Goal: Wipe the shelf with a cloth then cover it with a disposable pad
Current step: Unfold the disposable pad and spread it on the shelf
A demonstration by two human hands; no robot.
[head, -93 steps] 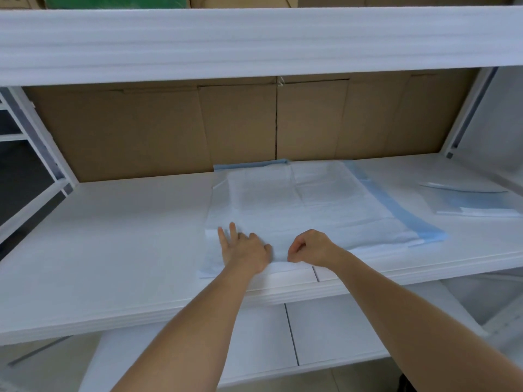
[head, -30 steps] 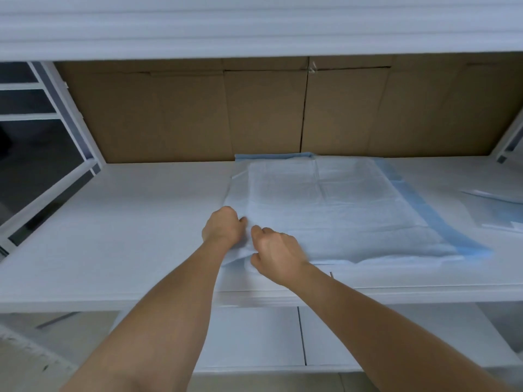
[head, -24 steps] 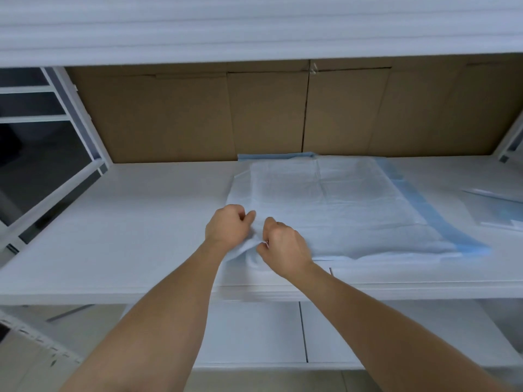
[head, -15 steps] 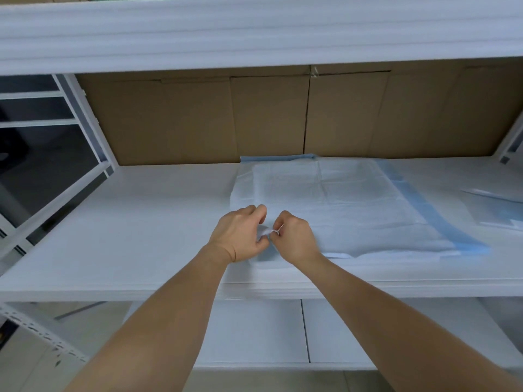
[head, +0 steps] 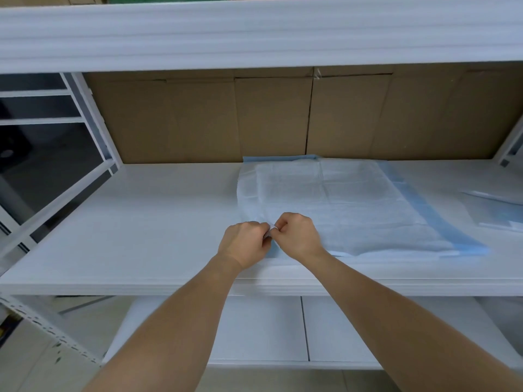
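Note:
A partly folded disposable pad (head: pixel 348 205), white with blue edges, lies on the white shelf (head: pixel 135 230), right of its middle. At the pad's near left corner my left hand (head: pixel 244 240) and my right hand (head: pixel 297 234) meet knuckle to knuckle. Both pinch the pad's edge between thumb and fingers, and a small white bit of it shows between them. No cloth is in sight.
Brown cardboard boxes (head: pixel 271 117) wall off the back of the shelf. A clear plastic package (head: pixel 498 213) lies at the far right. Another white shelf board (head: pixel 254 32) hangs low overhead, and a lower shelf (head: pixel 260 329) runs below. White frame posts (head: pixel 93 120) stand at the left.
My hands have drawn together at the pad's near left corner, from flat and apart to pinching its edge. The view has shifted so the pad sits further right.

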